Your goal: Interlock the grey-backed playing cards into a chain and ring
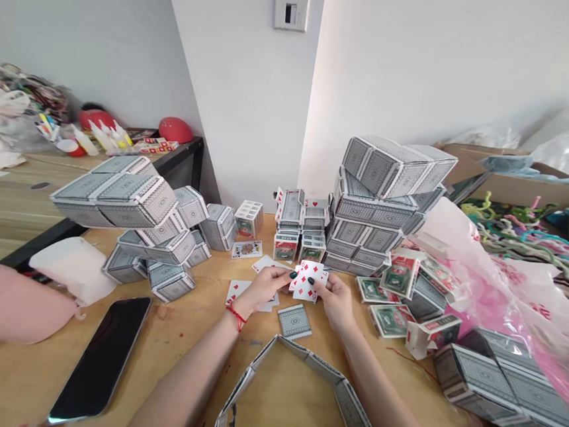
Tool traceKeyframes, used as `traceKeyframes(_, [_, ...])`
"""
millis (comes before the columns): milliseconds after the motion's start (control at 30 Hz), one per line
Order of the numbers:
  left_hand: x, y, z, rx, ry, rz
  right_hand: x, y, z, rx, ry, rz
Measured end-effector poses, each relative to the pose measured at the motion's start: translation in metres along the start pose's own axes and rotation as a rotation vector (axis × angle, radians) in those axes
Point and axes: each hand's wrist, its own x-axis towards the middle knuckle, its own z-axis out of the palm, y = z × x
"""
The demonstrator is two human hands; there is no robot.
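Held cards point(303, 291) partly hidden, card strip point(325, 368) cropped

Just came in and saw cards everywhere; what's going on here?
Someone's left hand and right hand are pinching playing cards, red diamonds showing, above a wooden table. A bent strip of card panels stands on edge nearer the camera, with a small patterned panel lying just beyond it. Stacks of card-backed blocks stand on both sides.
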Motion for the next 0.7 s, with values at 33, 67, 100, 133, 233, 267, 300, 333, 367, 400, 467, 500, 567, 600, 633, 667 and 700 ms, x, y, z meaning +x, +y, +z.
traceKeyframes(33, [0.000,-0.001,0.000,0.011,-0.006,0.005,0.000,0.000,0.000,0.003,0.002,0.000])
traceKeyframes(67, [0.001,-0.001,0.001,0.014,-0.011,0.009,0.000,0.001,0.000,0.004,0.004,0.002])
traceKeyframes(100, [0.001,-0.002,0.001,0.011,-0.011,0.013,0.000,0.001,0.000,0.007,0.005,0.005])
traceKeyframes(133, [0.002,-0.003,0.002,0.006,-0.007,0.017,0.000,0.002,0.000,0.010,0.005,0.008])
traceKeyframes(233, [0.004,-0.007,0.005,0.012,0.026,0.035,0.001,0.003,0.000,0.025,0.008,0.012])
traceKeyframes(267, [0.004,-0.008,0.006,0.023,0.039,0.042,0.001,0.004,0.000,0.030,0.009,0.012])
traceKeyframes(300, [0.004,-0.009,0.008,0.036,0.050,0.050,0.002,0.005,0.000,0.032,0.010,0.012])
traceKeyframes(333, [0.004,-0.009,0.009,0.050,0.061,0.058,0.002,0.005,0.000,0.030,0.011,0.010])
traceKeyframes(367, [0.004,-0.010,0.010,0.061,0.070,0.068,0.002,0.006,0.000,0.027,0.013,0.006])
traceKeyframes(400, [0.004,-0.011,0.012,0.071,0.076,0.078,0.002,0.006,0.000,0.022,0.016,0.002])
traceKeyframes(467, [0.004,-0.012,0.014,0.086,0.090,0.096,0.002,0.006,0.000,0.014,0.022,-0.010])
traceKeyframes(500, [0.004,-0.012,0.015,0.093,0.099,0.104,0.002,0.007,0.000,0.009,0.024,-0.014])
traceKeyframes(567, [0.004,-0.012,0.016,0.102,0.120,0.116,0.002,0.006,0.000,0.002,0.023,-0.016])
traceKeyframes(600, [0.004,-0.011,0.016,0.104,0.130,0.121,0.002,0.006,0.000,0.001,0.021,-0.014])
traceKeyframes(633, [0.004,-0.011,0.017,0.107,0.137,0.125,0.002,0.006,0.000,0.000,0.020,-0.011])
traceKeyframes(667, [0.004,-0.010,0.017,0.110,0.140,0.127,0.002,0.006,0.000,0.001,0.020,-0.006])
traceKeyframes(700, [0.003,-0.009,0.017,0.113,0.144,0.127,0.002,0.006,0.000,0.002,0.020,-0.001])
